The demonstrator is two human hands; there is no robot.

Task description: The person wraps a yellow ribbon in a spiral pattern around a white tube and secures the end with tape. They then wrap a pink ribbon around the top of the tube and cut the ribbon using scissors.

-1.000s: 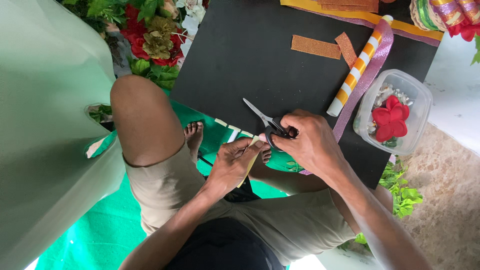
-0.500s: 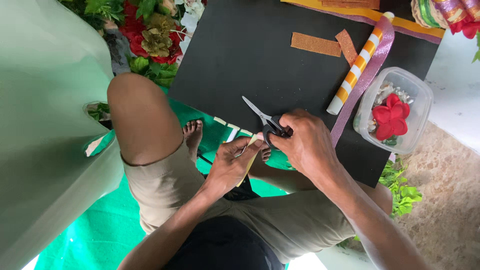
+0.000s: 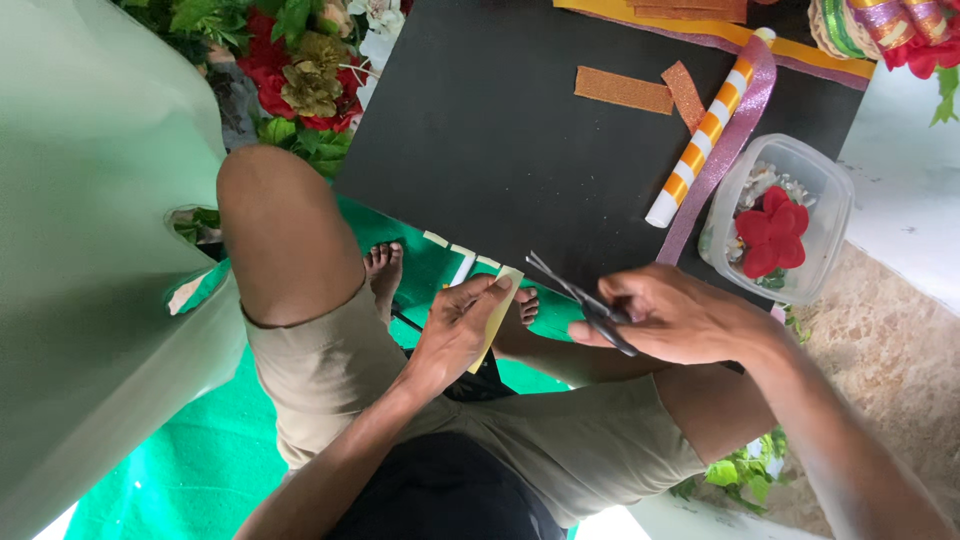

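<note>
Seated view: our left hand point(image 3: 455, 335) pinches a pale yellow paper strip point(image 3: 497, 315) above the green mat point(image 3: 190, 470), while our right hand point(image 3: 680, 315), just beside it, grips black-handled scissors point(image 3: 585, 300), blades slightly parted near the strip, at the edge of the black board point(image 3: 500, 130) bearing a striped tube point(image 3: 705, 130).

scissors point(image 3: 585, 300) handles hidden in right hand point(image 3: 690, 318) fingers.

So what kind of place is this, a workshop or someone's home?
Probably a home craft corner on the floor: scissors in the right hand, a paper strip in the left hand, artificial flowers, glitter strips.
</note>
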